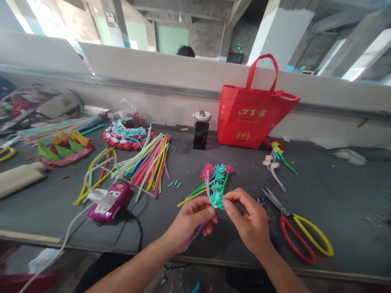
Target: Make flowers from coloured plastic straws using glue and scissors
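- Workpiece: a teal flower (216,200), located at lower centre of the frame, between the hands.
- Left hand (197,213): closed around the flower's base; a purple stem (195,235) shows below it — whether the two are joined cannot be told.
- Right hand (249,219): thumb and forefinger pinched narrow on the flower's right edge.
- Step in hand: apparently shaping or adjusting the petals.
- Next move: likely calls for a steady left grip and light right fingertip pressure.
- Scissors (287,213): lower right of the frame, unheld.
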### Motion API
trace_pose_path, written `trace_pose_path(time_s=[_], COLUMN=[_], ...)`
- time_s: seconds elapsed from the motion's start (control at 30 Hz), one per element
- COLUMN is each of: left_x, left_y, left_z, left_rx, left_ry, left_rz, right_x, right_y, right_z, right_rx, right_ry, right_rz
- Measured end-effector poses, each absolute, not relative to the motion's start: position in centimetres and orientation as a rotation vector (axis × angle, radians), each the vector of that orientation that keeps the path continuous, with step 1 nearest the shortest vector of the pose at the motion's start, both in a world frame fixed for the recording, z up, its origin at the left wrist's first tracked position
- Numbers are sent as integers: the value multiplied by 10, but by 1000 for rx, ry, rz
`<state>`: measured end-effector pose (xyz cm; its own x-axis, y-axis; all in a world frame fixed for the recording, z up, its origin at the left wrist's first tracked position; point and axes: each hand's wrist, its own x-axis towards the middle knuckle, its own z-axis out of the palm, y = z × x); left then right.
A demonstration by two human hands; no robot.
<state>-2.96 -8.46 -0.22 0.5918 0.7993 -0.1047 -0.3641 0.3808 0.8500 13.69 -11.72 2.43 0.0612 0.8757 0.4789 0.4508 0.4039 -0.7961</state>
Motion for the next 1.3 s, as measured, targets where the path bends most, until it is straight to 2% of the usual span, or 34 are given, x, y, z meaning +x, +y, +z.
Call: trace_pose_path(time_s=[0.5,0.9,1.3], left_x=[-32,-31,-32], left_y=[-83,-82,-81], left_z=[-6,3,-3], left_rx=[1525,1424,1556], left_ry=[674,746,763], left_rz=[821,807,834], right_x=[140,142,140], right_y=[-120,-115,-117], right_z=[32,24,27], right_rx=[-1222,-1285,-1284], right_ry=[-1627,-1487,-1652], right_rz=[617,614,471])
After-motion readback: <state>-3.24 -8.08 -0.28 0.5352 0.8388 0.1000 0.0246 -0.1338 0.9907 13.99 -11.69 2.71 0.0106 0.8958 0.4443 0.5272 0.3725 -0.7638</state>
